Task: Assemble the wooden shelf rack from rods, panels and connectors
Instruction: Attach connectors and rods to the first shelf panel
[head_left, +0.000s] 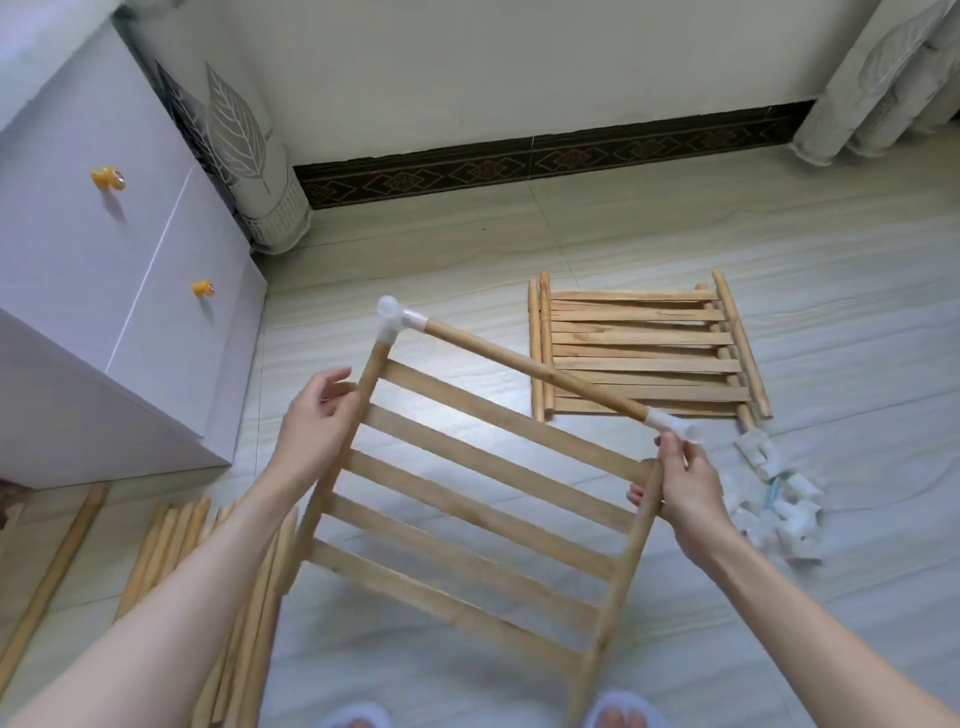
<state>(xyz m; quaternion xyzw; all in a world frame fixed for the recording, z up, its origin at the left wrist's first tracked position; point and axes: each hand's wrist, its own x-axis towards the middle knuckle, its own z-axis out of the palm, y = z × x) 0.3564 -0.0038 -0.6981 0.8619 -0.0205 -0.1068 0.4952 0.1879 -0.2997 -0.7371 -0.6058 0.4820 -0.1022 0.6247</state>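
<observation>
I see the slatted panel (467, 499) held up off the tiled floor (779, 623), tilted, directly below me: five pale wooden slats running between two round side rails, the left rail rising toward the upper left and the right rail dropping toward my feet. A long wooden rod (535, 368) runs across the top of the panel from upper left to lower right. Its far end sits in a white corner connector (393, 314) that also caps the top of the left rail. Its near end carries a second white connector (675, 425), just above the top of the right rail; whether it is seated on that rail I cannot tell.

My left hand (317, 421) is wrapped loosely on the left rail, about level with the top slat, thumb toward me and fingers reaching round the far side. My right hand (685, 483) pinches the second connector between its fingertips, with the thumb against the top of the right rail.

On the floor beyond lies a stack of further panels (644, 353). To my left lies a bundle of loose rods (171, 545). A heap of spare connectors (784, 504) sits on the floor just right of my right hand.
</observation>
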